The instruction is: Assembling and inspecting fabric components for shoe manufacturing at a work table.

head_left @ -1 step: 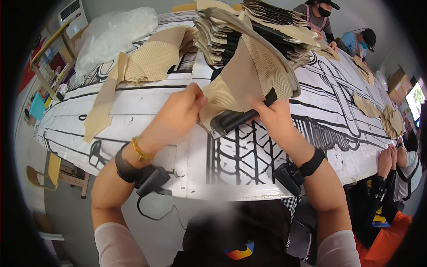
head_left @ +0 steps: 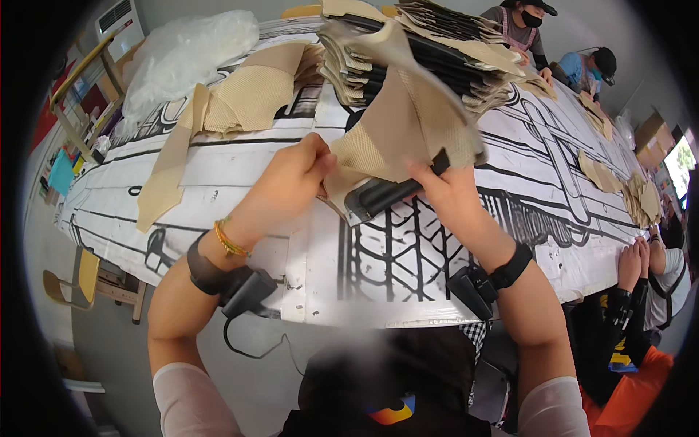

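In front of me a beige mesh fabric piece [head_left: 389,127] with a smooth tan panel hangs between my hands, its upper part blurred and curling over. Along its lower edge runs a black strip [head_left: 386,197]. My right hand [head_left: 448,191] is closed on the fabric and the strip's right end, thumb on top. My left hand [head_left: 300,171] pinches at the piece's left edge; its fingertips are partly hidden. Just behind stands a tall stack of similar beige and black pieces [head_left: 466,65].
More beige pieces lie to the left [head_left: 244,98], one stretching toward me [head_left: 166,178]. A clear plastic bag [head_left: 189,58] sits at the back left. The table [head_left: 240,197] has a black-and-white printed cover. Co-workers [head_left: 520,29] are at the far right, and another person's hands [head_left: 632,262] rest at the right edge.
The upper part of the fabric piece has swung a little, its curled edge shifting and blurring. My left hand has moved very slightly; my right hand stays in place.
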`<control>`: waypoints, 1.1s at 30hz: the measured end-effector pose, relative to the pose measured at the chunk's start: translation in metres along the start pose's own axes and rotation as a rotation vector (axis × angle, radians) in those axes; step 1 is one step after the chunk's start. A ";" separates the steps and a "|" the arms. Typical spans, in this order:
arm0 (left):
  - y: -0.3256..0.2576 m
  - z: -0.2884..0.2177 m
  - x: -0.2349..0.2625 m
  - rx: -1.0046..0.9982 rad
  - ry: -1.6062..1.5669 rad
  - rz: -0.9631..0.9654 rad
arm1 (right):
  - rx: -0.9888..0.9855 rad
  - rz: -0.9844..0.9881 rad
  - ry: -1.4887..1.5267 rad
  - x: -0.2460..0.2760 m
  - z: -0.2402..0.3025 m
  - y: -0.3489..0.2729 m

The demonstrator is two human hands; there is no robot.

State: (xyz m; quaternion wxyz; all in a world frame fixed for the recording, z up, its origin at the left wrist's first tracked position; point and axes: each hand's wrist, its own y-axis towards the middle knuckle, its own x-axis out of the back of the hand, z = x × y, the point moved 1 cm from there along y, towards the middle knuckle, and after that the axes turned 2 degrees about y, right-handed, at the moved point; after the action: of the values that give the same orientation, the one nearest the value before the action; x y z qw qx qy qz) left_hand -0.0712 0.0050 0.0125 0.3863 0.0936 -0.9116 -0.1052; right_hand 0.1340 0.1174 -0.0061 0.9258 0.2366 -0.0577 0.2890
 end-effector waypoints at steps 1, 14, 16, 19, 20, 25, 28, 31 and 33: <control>0.002 0.004 0.001 0.187 -0.259 0.039 | 0.049 0.018 -0.035 -0.001 0.005 0.000; -0.016 -0.026 -0.026 -0.257 0.286 0.118 | -0.126 0.273 -0.791 0.039 0.023 -0.005; -0.016 -0.025 -0.029 -0.299 0.337 0.119 | -0.320 0.187 -0.781 0.038 0.030 -0.006; -0.017 -0.026 -0.033 -0.349 0.411 0.113 | -0.412 0.233 -0.819 0.038 0.033 -0.009; -0.017 -0.026 -0.034 -0.354 0.435 0.105 | -0.317 0.265 -0.861 0.038 0.036 -0.009; -0.017 -0.024 -0.039 -0.389 0.471 0.058 | -0.078 0.206 -0.887 0.034 0.028 -0.014; -0.018 -0.029 -0.043 -0.441 0.536 0.022 | 0.132 0.168 -0.980 0.034 0.017 -0.016; -0.018 -0.028 -0.048 -0.482 0.564 -0.041 | 0.173 0.115 -0.999 0.034 0.014 -0.016; -0.019 -0.026 -0.051 -0.492 0.564 -0.079 | 0.138 0.130 -1.008 0.032 0.020 -0.015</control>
State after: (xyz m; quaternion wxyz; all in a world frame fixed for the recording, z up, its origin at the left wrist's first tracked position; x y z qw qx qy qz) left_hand -0.0164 -0.0032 -0.0097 0.6288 0.0583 -0.7125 -0.3059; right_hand 0.1697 0.1131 0.0131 0.7454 0.4032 -0.4921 0.1990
